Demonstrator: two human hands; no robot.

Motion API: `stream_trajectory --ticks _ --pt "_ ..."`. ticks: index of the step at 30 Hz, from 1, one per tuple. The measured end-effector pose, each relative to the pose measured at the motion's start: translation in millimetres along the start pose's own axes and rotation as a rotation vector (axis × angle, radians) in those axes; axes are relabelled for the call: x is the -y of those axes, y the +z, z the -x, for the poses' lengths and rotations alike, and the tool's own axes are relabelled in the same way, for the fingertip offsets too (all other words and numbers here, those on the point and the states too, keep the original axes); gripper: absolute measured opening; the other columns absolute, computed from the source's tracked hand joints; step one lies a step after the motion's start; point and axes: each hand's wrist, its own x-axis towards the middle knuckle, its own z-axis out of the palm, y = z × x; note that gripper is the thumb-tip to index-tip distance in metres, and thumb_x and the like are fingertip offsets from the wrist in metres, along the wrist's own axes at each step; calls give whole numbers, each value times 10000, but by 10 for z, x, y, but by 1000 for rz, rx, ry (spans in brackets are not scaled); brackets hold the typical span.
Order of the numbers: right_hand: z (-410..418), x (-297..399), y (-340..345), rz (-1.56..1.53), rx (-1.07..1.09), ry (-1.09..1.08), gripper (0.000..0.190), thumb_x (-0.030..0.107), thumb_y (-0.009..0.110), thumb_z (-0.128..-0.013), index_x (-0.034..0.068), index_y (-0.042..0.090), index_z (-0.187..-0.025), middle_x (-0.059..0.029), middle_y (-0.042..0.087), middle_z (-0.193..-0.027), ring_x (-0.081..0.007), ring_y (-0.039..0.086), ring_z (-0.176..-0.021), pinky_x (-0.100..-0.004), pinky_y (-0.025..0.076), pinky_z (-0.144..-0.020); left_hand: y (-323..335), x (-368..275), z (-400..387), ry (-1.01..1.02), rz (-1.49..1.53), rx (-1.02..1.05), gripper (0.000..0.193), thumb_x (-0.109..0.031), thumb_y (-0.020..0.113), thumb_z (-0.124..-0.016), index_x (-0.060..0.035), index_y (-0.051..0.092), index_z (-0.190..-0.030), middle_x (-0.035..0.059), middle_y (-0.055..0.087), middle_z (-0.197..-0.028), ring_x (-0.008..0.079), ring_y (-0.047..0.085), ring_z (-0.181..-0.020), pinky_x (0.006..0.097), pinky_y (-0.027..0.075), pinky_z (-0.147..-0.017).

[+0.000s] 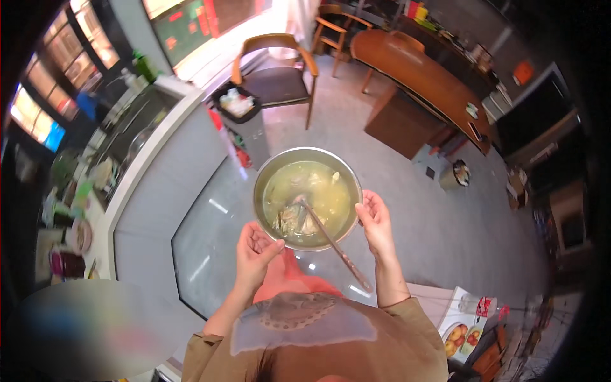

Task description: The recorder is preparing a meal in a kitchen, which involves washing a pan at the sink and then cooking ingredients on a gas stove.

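Observation:
Both hands carry a round metal bowl (308,152) in front of my body, above the floor. It holds a pale yellow-green soup (305,179) with chunks of what looks like fish or meat (292,220) in the lower half. A long-handled metal ladle (334,243) lies in the soup, its handle leaning over the near rim and pointing to the lower right. My left hand (260,248) grips the bowl's lower left rim, thumb on the edge. My right hand (377,222) has hold of the right rim, thumb on top.
A white counter (138,167) with a sink (148,114) runs along the left. Ahead are a lined trash bin (253,133) and a wooden armchair (274,83). A long brown desk (420,76) and a small bin (451,179) stand right. Fruit (456,339) lies on a lower-right table.

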Motion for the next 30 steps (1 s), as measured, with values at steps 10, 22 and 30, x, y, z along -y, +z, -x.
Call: stream_trajectory --ticks 10,22,30 --pt "-1162 294 -420 -92 -398 -150 264 101 567 -918 42 522 -1172 47 585 -928 -8 481 -758 -180 338 -613 705 -50 -2107 -77 -78 424 307 50 661 -816 -2 477 -1056 68 619 -914 95 612 -805 244 531 -726" --pt "-2558 591 -929 -157 -670 -75 189 74 539 -931 48 532 -1119 43 565 -903 -27 476 -756 -199 368 -648 1747 -59 -4126 -214 -130 631 292 26 687 -785 -39 494 -993 7 581 -797 91 575 -705 257 496 -660" --pt "-3712 534 -1802 -106 -770 -114 185 103 561 -924 89 541 -1108 75 519 -830 -24 417 -678 -201 324 -589 2696 365 -5390 -197 -252 716 281 45 663 -781 -42 488 -983 2 566 -788 95 573 -705 245 478 -648"
